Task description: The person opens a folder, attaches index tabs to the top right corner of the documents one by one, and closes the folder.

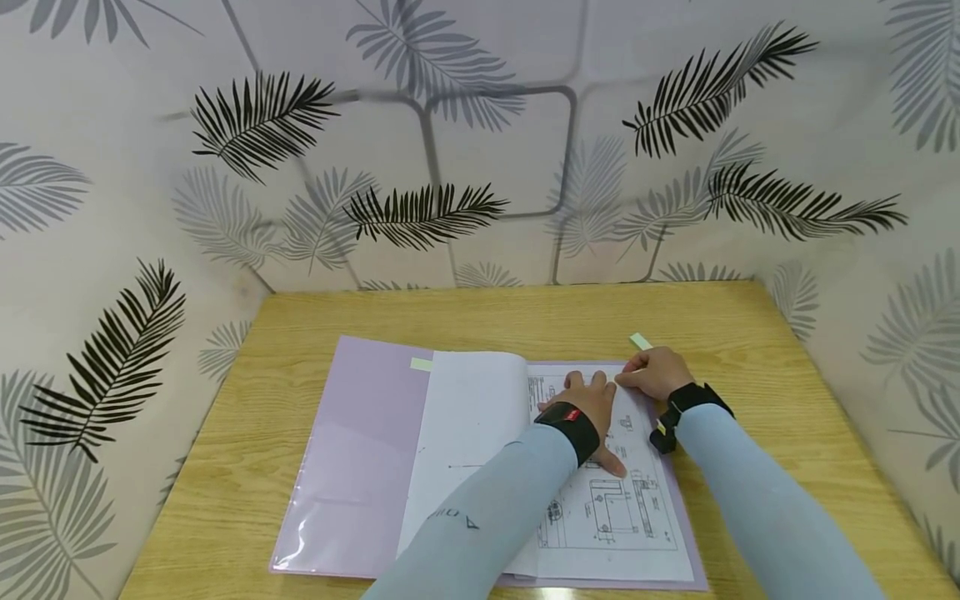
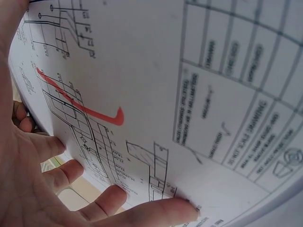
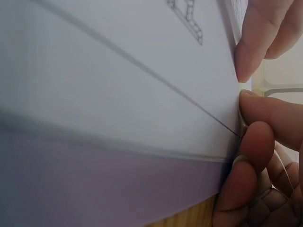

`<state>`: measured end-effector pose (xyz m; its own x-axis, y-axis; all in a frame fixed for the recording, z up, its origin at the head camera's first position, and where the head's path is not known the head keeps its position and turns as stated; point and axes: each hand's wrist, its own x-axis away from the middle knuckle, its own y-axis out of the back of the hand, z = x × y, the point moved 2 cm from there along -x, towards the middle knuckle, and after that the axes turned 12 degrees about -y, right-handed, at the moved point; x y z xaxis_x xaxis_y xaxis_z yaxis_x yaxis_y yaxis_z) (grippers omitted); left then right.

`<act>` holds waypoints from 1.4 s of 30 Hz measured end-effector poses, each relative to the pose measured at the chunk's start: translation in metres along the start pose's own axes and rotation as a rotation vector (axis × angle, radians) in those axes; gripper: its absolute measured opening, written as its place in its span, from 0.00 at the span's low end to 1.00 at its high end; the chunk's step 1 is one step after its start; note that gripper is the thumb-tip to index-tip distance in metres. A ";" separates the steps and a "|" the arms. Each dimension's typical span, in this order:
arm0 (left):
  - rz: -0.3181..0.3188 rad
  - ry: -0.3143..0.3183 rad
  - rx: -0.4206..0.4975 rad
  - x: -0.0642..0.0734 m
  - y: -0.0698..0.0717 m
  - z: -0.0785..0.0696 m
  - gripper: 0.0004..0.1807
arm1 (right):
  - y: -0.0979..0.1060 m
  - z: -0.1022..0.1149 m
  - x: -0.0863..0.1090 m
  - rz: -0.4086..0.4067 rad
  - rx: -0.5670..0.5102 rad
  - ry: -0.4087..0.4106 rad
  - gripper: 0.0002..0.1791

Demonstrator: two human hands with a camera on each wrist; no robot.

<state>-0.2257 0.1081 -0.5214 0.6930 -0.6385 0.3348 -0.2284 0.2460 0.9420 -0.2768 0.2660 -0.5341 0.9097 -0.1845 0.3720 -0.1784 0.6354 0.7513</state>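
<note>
- On head cam I've got a purple folder (image 1: 352,450) lying open on the wood table (image 1: 450,321).
- Drawing page (image 1: 618,508) is on the right half of the folder, face up, with the folder's purple showing along its outer edge.
- Left hand (image 1: 588,408): fingers and thumb spread, resting on the upper part of the drawing page, nothing grasped.
- Left wrist cam shows those fingers stretched across the print. I see a red tick (image 2: 90,108) over one figure and a ruled table of text beside it.
- Right hand (image 1: 656,372): at the drawing page's upper outer corner, thumb and forefinger closed together, pinching the page edge. Other fingers curled in.
- Facing page (image 1: 465,433): mostly white, one thin line on it, curving down into the fold. Left forearm crosses over it.
- One green tab (image 1: 422,364) sits on the folder's inside cover, against the facing page's top edge area.
- Second tab (image 1: 640,341) pokes out just beyond the right hand; can't tell what it's attached to.
- Both wrists wear black straps over pale blue sleeves. Leaf-print wall (image 1: 495,150) behind.
</note>
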 end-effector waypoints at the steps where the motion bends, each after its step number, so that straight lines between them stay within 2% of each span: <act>1: 0.001 0.000 0.001 0.000 0.000 0.000 0.76 | 0.000 0.000 0.000 0.000 -0.001 0.001 0.14; 19: 0.011 0.002 -0.005 0.000 0.003 0.001 0.77 | 0.000 0.003 0.000 -0.006 -0.026 -0.036 0.14; 29: 0.011 0.001 -0.016 0.007 0.005 0.001 0.75 | 0.002 -0.008 -0.002 0.051 0.000 0.052 0.17; 33: -0.018 -0.007 -0.010 0.021 0.017 0.000 0.71 | 0.001 -0.008 0.000 0.042 -0.035 0.000 0.17; 42: 0.006 -0.011 -0.024 0.018 0.017 -0.003 0.72 | 0.001 -0.009 0.005 0.002 -0.045 -0.046 0.18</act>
<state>-0.2146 0.1031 -0.4989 0.6841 -0.6446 0.3412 -0.2160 0.2678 0.9389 -0.2694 0.2723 -0.5361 0.8911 -0.2164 0.3989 -0.1624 0.6688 0.7255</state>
